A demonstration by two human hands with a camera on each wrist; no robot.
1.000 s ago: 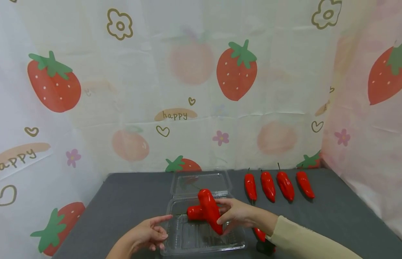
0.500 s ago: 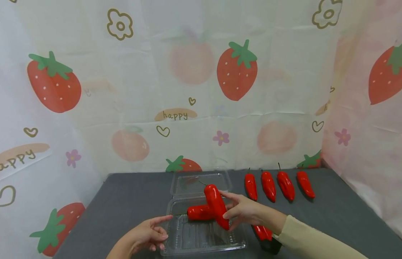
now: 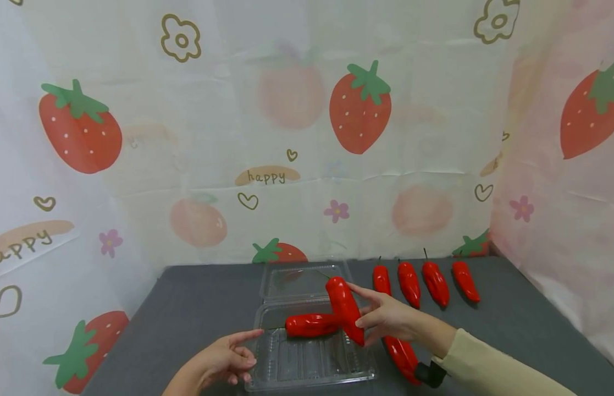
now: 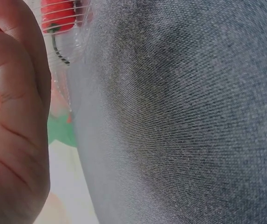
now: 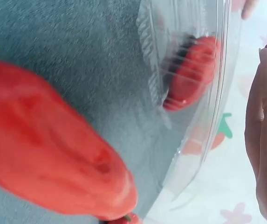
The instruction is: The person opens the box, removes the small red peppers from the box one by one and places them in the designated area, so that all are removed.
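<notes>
A clear plastic clamshell box (image 3: 307,366) lies open on the grey table, its lid (image 3: 307,280) folded back. One red pepper (image 3: 311,324) lies across the tray, seen through the wall as pepper (image 5: 194,70) in the right wrist view. My right hand (image 3: 372,317) grips a second red pepper (image 3: 345,309), tilted, above the tray's back right part. My left hand (image 3: 234,352) rests at the tray's left rim, index finger straight and touching it, holding nothing. In the left wrist view its palm (image 4: 12,130) fills the left side.
Another red pepper (image 3: 400,355) lies on the table under my right wrist, large and blurred as pepper (image 5: 44,149). Several more peppers (image 3: 435,283) stand in a row at the back right. A strawberry-print cloth (image 3: 307,137) walls the table behind and on both sides.
My right hand has carried its pepper to the right and toward the back of the tray. The pepper under my wrist shows more. The left hand has not moved.
</notes>
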